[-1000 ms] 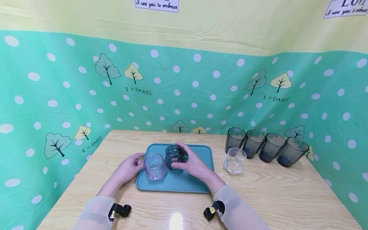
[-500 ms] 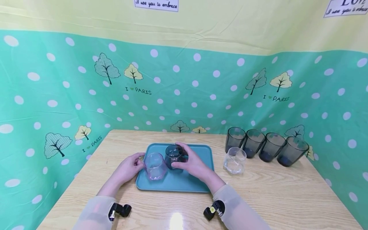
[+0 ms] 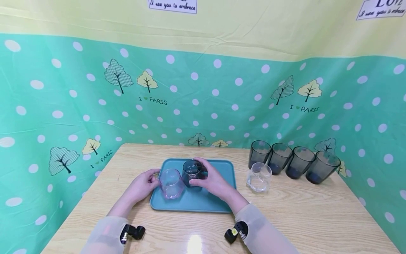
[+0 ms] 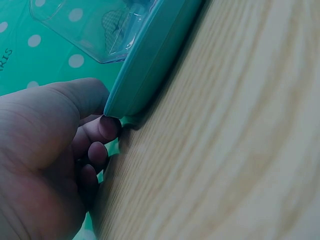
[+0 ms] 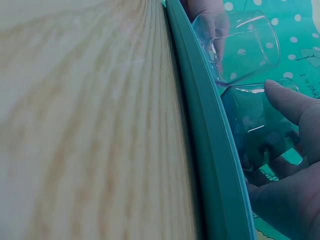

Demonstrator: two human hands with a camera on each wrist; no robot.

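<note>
A teal tray [image 3: 206, 204] lies on the wooden table. Standing on its left part is a pinkish clear glass [image 3: 171, 185], and just right of that a dark grey glass [image 3: 191, 173]. My right hand [image 3: 215, 180] grips the dark glass from the right, thumb on the near side and fingers behind. In the right wrist view the thumb presses the side of the dark glass [image 5: 257, 125]. My left hand [image 3: 142, 185] is at the tray's left edge. The left wrist view shows its thumb above the tray rim [image 4: 135, 85] and curled fingers below, pinching it.
Right of the tray stands a clear glass [image 3: 259, 180]. Behind it, a row of several tall dark grey tumblers [image 3: 295, 164] reaches toward the table's right edge. A green polka-dot curtain [image 3: 203, 106] hangs behind the wooden table [image 3: 301, 218].
</note>
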